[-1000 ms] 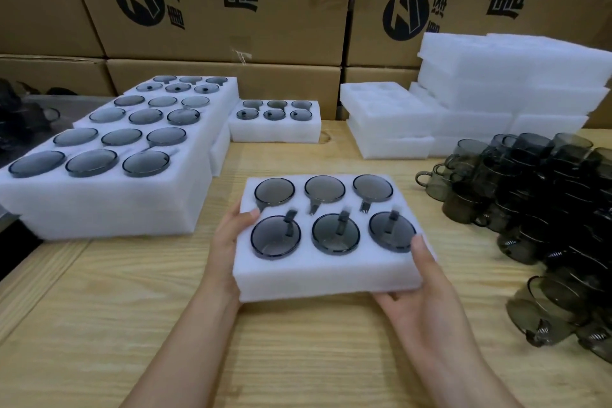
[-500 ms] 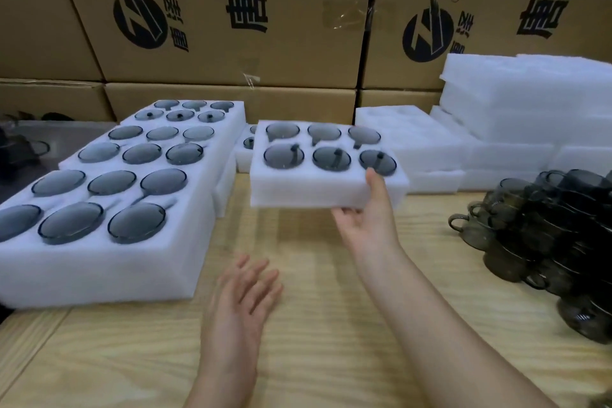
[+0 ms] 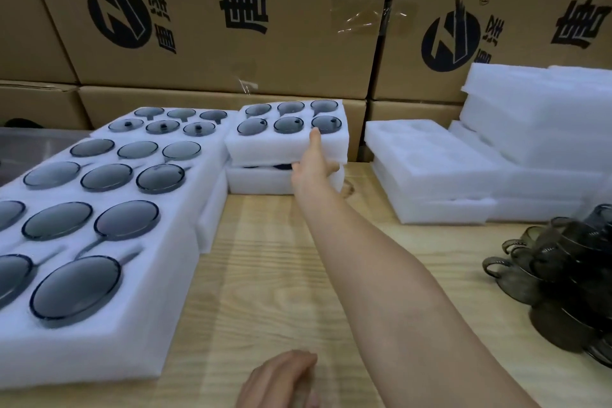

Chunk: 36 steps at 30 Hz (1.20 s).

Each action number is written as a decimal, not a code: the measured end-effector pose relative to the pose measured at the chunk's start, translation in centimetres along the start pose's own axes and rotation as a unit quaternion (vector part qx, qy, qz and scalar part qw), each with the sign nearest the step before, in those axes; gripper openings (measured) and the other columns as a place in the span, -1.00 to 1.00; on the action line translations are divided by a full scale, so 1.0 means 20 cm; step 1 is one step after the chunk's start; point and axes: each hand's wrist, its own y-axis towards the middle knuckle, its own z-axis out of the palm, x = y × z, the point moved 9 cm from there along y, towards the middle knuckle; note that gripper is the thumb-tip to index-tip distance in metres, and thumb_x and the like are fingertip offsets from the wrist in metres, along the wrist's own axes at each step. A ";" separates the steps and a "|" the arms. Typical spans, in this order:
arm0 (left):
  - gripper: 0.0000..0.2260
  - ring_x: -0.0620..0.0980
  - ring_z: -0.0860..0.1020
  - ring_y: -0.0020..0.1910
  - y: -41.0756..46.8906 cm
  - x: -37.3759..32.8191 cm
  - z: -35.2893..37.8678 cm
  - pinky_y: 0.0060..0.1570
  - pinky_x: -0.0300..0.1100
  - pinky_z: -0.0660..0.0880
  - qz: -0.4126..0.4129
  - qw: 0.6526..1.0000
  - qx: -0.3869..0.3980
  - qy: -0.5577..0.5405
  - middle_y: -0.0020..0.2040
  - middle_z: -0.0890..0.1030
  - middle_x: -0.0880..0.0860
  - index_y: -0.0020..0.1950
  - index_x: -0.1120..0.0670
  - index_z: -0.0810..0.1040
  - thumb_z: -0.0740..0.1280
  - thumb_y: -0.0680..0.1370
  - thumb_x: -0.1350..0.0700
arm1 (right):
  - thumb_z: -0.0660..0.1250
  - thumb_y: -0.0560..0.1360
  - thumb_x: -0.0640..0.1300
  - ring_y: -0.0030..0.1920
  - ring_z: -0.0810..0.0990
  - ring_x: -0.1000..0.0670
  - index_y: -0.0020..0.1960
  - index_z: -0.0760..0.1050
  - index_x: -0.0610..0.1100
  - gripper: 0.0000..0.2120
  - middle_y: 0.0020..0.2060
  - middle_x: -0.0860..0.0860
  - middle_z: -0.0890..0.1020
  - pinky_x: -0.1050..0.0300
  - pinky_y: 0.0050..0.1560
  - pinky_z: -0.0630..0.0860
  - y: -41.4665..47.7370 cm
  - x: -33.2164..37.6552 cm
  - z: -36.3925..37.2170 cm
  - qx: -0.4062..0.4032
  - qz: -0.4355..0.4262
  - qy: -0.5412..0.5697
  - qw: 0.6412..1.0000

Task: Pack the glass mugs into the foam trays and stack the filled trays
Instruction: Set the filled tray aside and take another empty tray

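A white foam tray filled with several dark glass mugs sits at the back of the table on top of another filled tray. My right hand grips its front right edge, thumb up the side and fingers tucked underneath, so a small gap shows between the two trays. My left hand rests low near the table's front edge, fingers loosely curled, holding nothing. A pile of loose dark glass mugs lies at the right.
Stacks of filled foam trays take up the left side. Empty foam trays are stacked at the back right. Cardboard boxes wall off the back. The wooden table lies bare between my arms.
My right hand has carried the filled tray from the table's middle to the back and onto the other filled tray. My left hand let go and dropped back toward me.
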 end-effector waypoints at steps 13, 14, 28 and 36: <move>-0.87 -0.31 0.52 -0.22 -0.04 0.02 -0.05 -0.13 -0.60 0.36 -0.085 0.996 -0.035 0.000 -0.24 0.62 -0.21 -0.21 0.01 0.66 0.36 0.29 0.09 | 0.16 0.53 0.21 -0.28 0.60 -0.15 -0.07 0.48 -0.23 -0.53 -0.17 -0.15 0.61 0.09 -0.33 0.54 -0.09 0.35 -0.09 0.056 -0.125 -0.589 0.797; -0.85 -0.32 0.52 -0.21 -0.05 0.03 -0.05 -0.13 -0.61 0.36 -0.090 0.996 -0.028 -0.001 -0.24 0.62 -0.22 -0.20 0.00 0.66 0.38 0.27 0.12 | 0.17 0.54 0.16 -0.18 0.58 -0.16 -0.05 0.47 -0.18 -0.61 -0.12 -0.12 0.60 0.07 -0.24 0.51 -0.12 0.48 -0.07 0.022 -0.246 -0.660 0.710; -0.74 -0.32 0.57 -0.04 -0.10 0.11 -0.06 -0.04 -0.54 0.39 -0.182 0.975 0.008 -0.125 -0.04 0.66 -0.09 -0.02 -0.05 0.60 0.37 0.50 0.33 | 0.24 0.52 -0.14 0.28 0.29 -0.18 0.19 0.41 -0.27 -0.70 0.19 -0.17 0.41 -0.08 0.32 0.23 -0.54 0.89 -0.52 -0.073 -0.403 -0.771 0.487; -0.83 0.10 0.53 0.10 -0.13 0.25 -0.08 0.11 -0.07 0.45 -0.338 0.865 -0.131 -0.348 0.07 0.58 0.07 0.18 0.08 0.46 0.14 0.65 0.20 | 0.28 0.29 -0.23 0.30 0.26 0.06 -0.12 0.45 -0.19 -0.83 0.26 -0.11 0.31 0.31 0.29 0.15 -1.38 0.74 -1.02 0.073 -0.491 -0.577 0.648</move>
